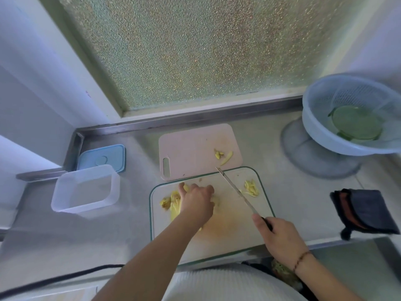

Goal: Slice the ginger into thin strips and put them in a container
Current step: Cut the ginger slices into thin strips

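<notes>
On the glass cutting board (227, 240), yellow ginger slices (173, 203) lie at the left. My left hand (196, 199) rests on them, fingers curled over a piece. My right hand (280, 235) grips the dark handle of a knife (235, 190), whose blade slants up and left over the board, clear of the ginger. A small heap of cut ginger strips (251, 188) lies at the board's right. An empty clear plastic container (85, 189) stands on the counter to the left.
A pink cutting board (191, 153) behind carries ginger scraps (223, 156). The blue lid (102, 158) lies behind the container. A blue colander (351, 114) with something green sits at the back right, a dark folded cloth (364, 210) on the right, a black cable (54, 279) in front.
</notes>
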Demonstrator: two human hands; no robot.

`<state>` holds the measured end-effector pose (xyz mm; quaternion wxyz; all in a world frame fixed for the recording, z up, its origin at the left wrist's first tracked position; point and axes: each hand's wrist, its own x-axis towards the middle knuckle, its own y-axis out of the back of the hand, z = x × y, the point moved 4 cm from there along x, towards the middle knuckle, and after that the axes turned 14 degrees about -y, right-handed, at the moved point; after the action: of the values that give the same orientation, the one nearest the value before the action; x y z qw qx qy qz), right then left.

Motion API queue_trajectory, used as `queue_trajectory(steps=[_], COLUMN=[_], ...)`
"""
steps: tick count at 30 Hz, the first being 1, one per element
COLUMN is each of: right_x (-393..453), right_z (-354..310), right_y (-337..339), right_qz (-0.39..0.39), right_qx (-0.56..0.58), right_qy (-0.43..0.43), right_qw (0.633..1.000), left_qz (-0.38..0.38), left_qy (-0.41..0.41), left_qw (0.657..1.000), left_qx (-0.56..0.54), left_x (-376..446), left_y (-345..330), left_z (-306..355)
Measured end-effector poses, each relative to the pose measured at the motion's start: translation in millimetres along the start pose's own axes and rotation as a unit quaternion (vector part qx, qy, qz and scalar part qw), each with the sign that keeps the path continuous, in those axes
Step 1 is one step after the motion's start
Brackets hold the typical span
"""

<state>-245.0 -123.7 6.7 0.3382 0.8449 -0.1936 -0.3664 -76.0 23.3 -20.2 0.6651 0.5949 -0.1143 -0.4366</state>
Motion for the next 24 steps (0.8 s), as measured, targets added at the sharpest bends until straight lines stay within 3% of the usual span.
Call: queue_trajectory(steps=[4,10,14,20,24], right_x=[0,-1,2,6,9], right_z=[3,4,10,25,33], right_y=[1,3,8,16,17], right_qz=[-0.002,-0.013,-0.019,-0.028,-0.038], right_qx=[0.003,-0.009,-0.012,-0.009,-0.001], right_qy=[-0.005,-0.001,0.002,-0.002,0.006], right_qw=[1.0,1.0,1.0,1.0,0.999], left_qz=[0.01,0.0,0.006,0.056,0.051], left_qy=[-0.025,0.026,0.003,0.058,0.058], left_qw=[0.996,0.999,0.999,0.988,0.996], left_qx=[0.082,0.046,0.038,-0.132,-0.052], left_x=[-4,0,0,0,-6], left_y=[-4,-2,-6,-15,-21], left_z=[8,15,31,43,40])
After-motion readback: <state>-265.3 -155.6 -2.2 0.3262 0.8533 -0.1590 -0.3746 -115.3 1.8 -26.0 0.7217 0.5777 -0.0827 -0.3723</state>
